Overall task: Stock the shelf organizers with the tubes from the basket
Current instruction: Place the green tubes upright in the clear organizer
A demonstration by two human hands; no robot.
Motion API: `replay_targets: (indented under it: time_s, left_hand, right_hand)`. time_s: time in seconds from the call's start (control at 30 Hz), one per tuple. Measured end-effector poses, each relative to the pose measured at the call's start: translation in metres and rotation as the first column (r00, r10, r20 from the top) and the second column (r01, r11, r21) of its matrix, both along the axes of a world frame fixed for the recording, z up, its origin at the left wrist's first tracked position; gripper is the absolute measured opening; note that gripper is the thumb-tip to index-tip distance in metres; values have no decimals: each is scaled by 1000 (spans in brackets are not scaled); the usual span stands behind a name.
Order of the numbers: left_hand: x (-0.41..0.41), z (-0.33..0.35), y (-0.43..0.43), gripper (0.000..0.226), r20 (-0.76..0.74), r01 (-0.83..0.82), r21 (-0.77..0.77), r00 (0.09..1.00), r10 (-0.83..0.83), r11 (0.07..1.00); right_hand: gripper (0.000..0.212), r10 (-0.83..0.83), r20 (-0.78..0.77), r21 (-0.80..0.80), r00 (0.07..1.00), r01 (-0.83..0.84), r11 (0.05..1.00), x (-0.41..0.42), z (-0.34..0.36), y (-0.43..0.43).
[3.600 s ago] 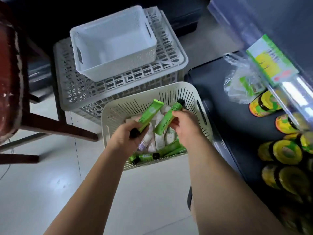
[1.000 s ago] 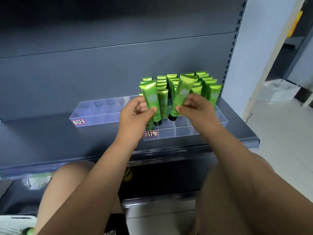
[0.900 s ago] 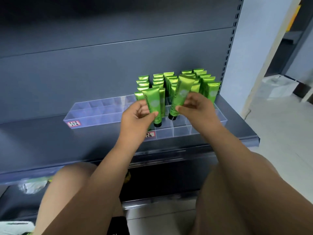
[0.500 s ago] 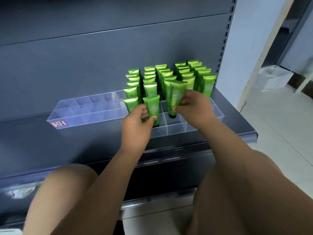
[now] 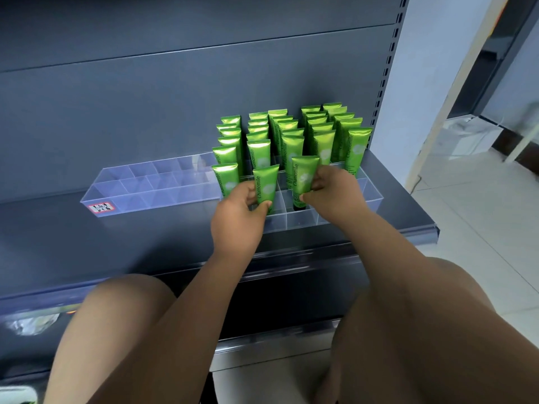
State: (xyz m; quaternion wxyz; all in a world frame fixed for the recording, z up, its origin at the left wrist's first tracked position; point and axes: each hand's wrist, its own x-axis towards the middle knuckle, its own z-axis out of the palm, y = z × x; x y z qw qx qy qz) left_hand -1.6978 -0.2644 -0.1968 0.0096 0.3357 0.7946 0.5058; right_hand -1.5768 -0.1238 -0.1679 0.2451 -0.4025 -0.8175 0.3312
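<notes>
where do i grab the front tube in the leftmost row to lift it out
Pinch the front-left tube by its flat top end, from above. It stands upright in the organizer, so walls and neighbouring tubes hide its lower body.

Dark grey metal shelf, level, w/ clear plastic rail along front edge. Two clear divided organizers directly on it, side by side; can't tell if touching. Left organizer near shelf middle, set further back, red & white label on its front left corner. Right organizer at right end, closer to front edge.
</notes>
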Motion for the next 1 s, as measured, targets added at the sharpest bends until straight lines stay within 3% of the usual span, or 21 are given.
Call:
replay_targets:
  time_s: [0.17,0.3,0.4,1.0]
  left_hand:
    - [1,-1,5,47,68,12,34,998,-14,999]
    - [-1,-3,7,47,81,7,36,997,-10,999]
    - [-2,-3,9,48,84,0,35,996,-3,999]
    - [-4,-9,17,52,45,-28,21,999,27,999]
  right_hand:
    - [17,11,-8,12,1000,-11,1000,2,-1,-3]
    - [34,8,-45,29,999,-7,1000,0,-3,-4]
    - [19,-24,-20,84,1000,26,996,-3,-7,-3]
    - [12,-53,4,110,999,52,993,-9,-11,-4]
